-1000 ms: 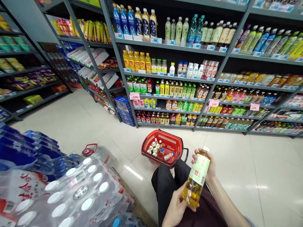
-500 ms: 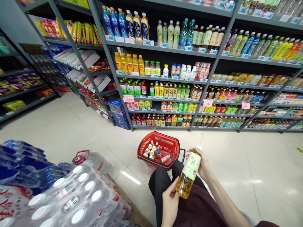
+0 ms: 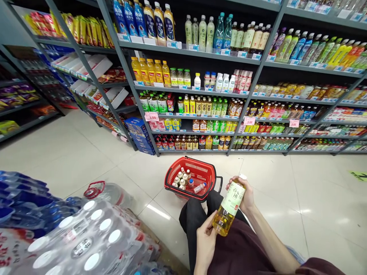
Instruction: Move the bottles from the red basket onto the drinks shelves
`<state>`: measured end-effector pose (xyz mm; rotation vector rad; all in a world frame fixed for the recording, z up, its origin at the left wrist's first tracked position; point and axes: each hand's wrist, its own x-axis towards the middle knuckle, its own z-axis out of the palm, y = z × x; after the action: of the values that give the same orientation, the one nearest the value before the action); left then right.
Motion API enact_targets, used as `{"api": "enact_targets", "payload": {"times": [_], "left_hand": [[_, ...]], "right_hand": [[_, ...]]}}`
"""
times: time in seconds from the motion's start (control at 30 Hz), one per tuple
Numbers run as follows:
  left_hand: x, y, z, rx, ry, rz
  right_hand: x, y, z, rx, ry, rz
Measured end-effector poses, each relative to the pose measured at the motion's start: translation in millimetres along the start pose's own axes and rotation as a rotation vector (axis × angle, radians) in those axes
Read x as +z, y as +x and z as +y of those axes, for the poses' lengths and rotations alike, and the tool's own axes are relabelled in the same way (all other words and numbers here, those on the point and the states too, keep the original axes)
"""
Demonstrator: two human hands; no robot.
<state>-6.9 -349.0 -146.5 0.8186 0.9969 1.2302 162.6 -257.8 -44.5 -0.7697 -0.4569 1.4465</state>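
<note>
A clear tea bottle (image 3: 230, 204) with a pale green label, a white cap and golden liquid is held tilted above my lap. My right hand (image 3: 246, 194) wraps round its upper part near the cap. Lower down, my left hand (image 3: 206, 235) grips the bottle's base between thumb and fingers. Just beyond my knees, a red shopping basket (image 3: 213, 176) stands on the floor. Several white-capped bottles (image 3: 180, 179) stand upright inside it, and a small clear bottle (image 3: 200, 187) lies on its side there.
Shelves of drinks (image 3: 189, 49) line the wall ahead. Shrink-wrapped bottle packs (image 3: 94, 229) are stacked close on my left, beside a large water jug (image 3: 111, 193) with a red handle. Blue cartons (image 3: 140, 133) stand at the shelf corner, near snack racks (image 3: 86, 32).
The bottle has turned slightly in my hands, so its label faces me more fully. Both hands stay on it. The view has shifted a little.
</note>
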Motion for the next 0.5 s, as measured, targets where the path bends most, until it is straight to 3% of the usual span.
{"api": "enact_targets", "payload": {"times": [0.5], "left_hand": [[1.6,-2.2,-2.3,-0.056,0.028,-0.057]], "right_hand": [[-6.6,-5.0,-6.0,-0.04,-0.026,-0.135]]}}
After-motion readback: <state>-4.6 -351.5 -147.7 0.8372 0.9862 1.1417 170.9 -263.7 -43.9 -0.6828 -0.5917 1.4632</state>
